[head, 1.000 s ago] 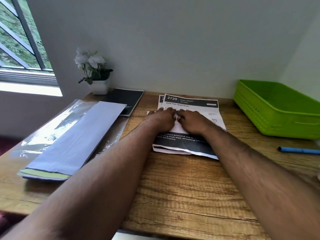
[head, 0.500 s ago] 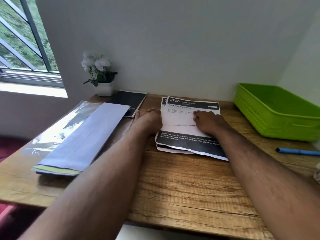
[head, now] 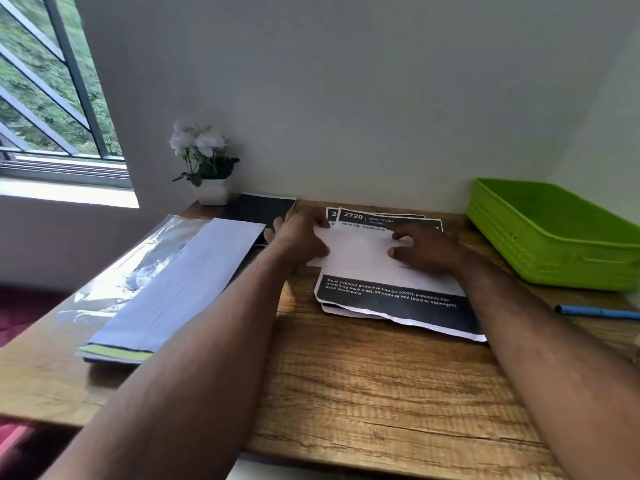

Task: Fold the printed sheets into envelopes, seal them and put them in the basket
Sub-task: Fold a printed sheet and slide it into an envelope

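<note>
Left hand grips the folded sheet at its left end, thumb on top, fingers curled at the far edge. Right hand presses its right end, fingers spread fairly flat. The sheet lies on the stack of printed sheets, mid-tabletop, left of the basket.

Risks, as I judge them: uneven pressing gives a skewed crease; sliding hands could drag the loose stack askew.

Count: one folded sheet; at least two flat sheets under it; one envelope pile well left of the basket, number unclear; one basket; one pen by the basket's near side.
</note>
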Available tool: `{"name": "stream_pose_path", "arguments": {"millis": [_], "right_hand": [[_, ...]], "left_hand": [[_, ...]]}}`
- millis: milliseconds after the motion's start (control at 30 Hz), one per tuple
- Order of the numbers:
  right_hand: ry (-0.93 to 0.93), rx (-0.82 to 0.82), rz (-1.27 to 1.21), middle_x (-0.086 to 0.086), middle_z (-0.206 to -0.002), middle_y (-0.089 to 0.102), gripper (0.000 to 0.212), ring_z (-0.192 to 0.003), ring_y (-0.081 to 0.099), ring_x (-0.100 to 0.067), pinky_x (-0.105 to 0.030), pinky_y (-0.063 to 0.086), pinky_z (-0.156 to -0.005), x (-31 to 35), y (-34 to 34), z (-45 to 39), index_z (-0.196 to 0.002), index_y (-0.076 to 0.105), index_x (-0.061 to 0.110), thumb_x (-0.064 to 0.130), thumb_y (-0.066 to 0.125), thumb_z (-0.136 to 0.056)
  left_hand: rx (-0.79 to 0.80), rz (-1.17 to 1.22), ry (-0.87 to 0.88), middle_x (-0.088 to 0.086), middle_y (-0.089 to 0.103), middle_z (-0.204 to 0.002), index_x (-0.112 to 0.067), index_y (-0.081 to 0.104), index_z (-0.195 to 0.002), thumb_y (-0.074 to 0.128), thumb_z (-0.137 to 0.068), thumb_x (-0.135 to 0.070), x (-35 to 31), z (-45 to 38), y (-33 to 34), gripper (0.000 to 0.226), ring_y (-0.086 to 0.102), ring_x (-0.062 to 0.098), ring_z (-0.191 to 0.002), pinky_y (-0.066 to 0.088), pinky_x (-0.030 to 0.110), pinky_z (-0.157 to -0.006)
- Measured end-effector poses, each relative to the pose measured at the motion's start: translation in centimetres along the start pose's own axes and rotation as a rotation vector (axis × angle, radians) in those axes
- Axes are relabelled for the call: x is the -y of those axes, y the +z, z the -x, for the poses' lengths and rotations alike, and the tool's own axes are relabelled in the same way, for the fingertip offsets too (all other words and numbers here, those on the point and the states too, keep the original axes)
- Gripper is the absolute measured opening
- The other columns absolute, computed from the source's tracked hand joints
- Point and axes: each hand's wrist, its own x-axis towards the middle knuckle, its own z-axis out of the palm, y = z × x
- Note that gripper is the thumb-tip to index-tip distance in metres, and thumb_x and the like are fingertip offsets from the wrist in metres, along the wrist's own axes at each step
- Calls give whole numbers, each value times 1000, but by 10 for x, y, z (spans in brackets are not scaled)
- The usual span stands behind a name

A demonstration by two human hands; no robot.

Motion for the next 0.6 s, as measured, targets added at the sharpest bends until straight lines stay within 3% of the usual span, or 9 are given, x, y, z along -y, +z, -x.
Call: {"name": "stream_pose_path", "arguments": {"millis": [67,133,200,267,333,400,467,533,600], "right_hand": [[-39,-118,-50,3,-126,57,51,-123,50,-20,-52,29,-107,4,-7,2,-125,57,29,49,68,-78],[-150,-374,-45,1,-110,62,39,-110,57,-18,-46,35,-99,12,-18,8,-115,65,31,42,70,-78],[-283,-672,40,5,-98,65,18,-98,61,-15,-39,29,-90,19,-24,16,-97,71,30,34,64,-81],[-386,-826,182,8,-93,66,9,-91,63,-12,-34,24,-84,26,-23,23,-86,70,28,28,63,-80],[-413,-686,274,8,-100,69,11,-93,65,-14,-32,26,-87,24,-13,21,-88,70,27,21,67,-79],[-343,-359,185,4,-113,69,20,-107,63,-18,-34,35,-98,19,-4,19,-95,70,27,15,66,-79],[-292,-111,30,-1,-117,67,29,-112,60,-22,-38,45,-97,15,-2,18,-98,67,29,10,62,-77],[-297,-40,-4,-3,-116,67,33,-110,60,-20,-38,47,-95,16,-2,20,-101,65,28,7,58,-77],[-316,-12,-32,-1,-116,66,34,-110,58,-19,-35,45,-96,18,-3,21,-102,65,26,6,55,-76]], "left_hand": [[-85,175,106,-5,62,-103,-32,57,-91,71,-74,-6,-1,-2,-2,34,57,23,-107,41,41,-97],[-243,344,234,-5,66,-86,-24,58,-83,64,-73,3,-6,-3,-6,30,64,22,-88,52,42,-84],[-418,426,366,-4,66,-82,-15,60,-84,60,-74,8,-11,-1,-8,25,63,19,-81,52,35,-74],[-515,304,424,-6,67,-87,-16,63,-95,56,-76,6,-12,1,-8,30,58,15,-86,43,33,-79],[-437,44,388,-12,67,-95,-28,67,-105,54,-79,2,-8,4,-4,42,54,12,-96,31,34,-87],[-171,-177,309,-14,66,-108,-39,69,-104,55,-78,-2,-8,8,1,47,54,12,-111,25,40,-99],[66,-242,227,-13,54,-136,-42,69,-106,55,-77,-8,-14,11,5,47,39,15,-135,5,55,-112],[155,-208,204,-13,32,-155,-43,66,-115,53,-81,-16,-21,9,8,45,16,16,-148,-13,58,-113],[175,-196,215,-9,29,-157,-36,62,-125,51,-86,-22,-23,7,13,43,18,18,-148,-9,52,-119]]}}
